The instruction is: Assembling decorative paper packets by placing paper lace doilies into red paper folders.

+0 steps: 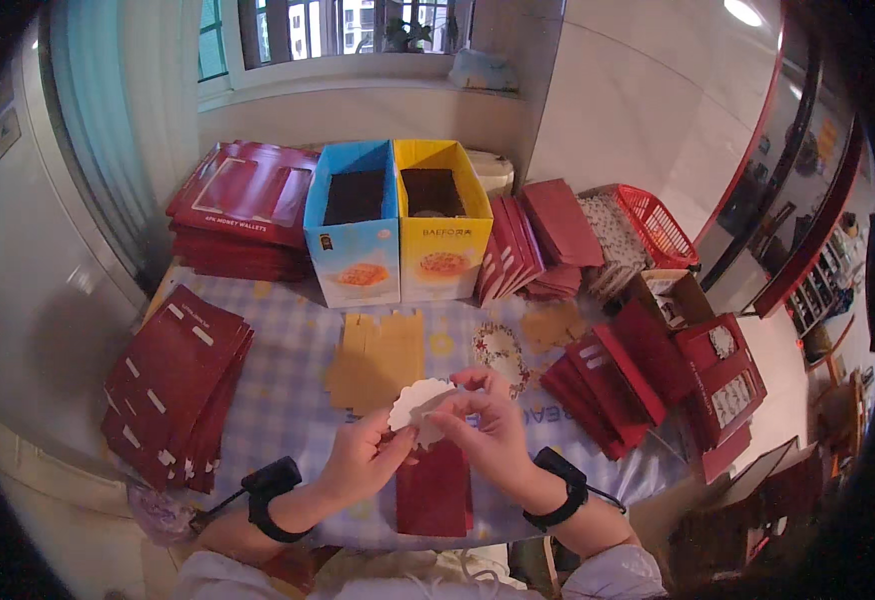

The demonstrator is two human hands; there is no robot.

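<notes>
Spreading beneath your forearms, the checked tablecloth (288, 400) carried everything around the work. Along its left side, the fanned stack of dark red folders (173, 385) lay unevenly near the table's edge, so a sideways sweep of your left forearm could have spilled it. Just below your hands, the dark red piece (431, 500) lay near the front edge; a brush from a wrist could have pushed it askew.

Your left hand (366, 450) was nearly closed, its thumb pressed over the lower-left rim of the scalloped white piece (418, 402). Your right hand (486, 418) pinched at its right side with thumb and forefinger, the other fingers loosely curled. That thin-looking piece hung between both hands, above the red one and in front of the tan stack (380, 355). Uneven pressure from your two thumbs could have creased it or crumpled its scalloped rim, and too light a pinch could have let it slip.

It tilted, one face up toward you, its free scalloped rim pointing away and to your left. Its outline looked nearly round; your fingers covered too much to tell any long axis.
</notes>
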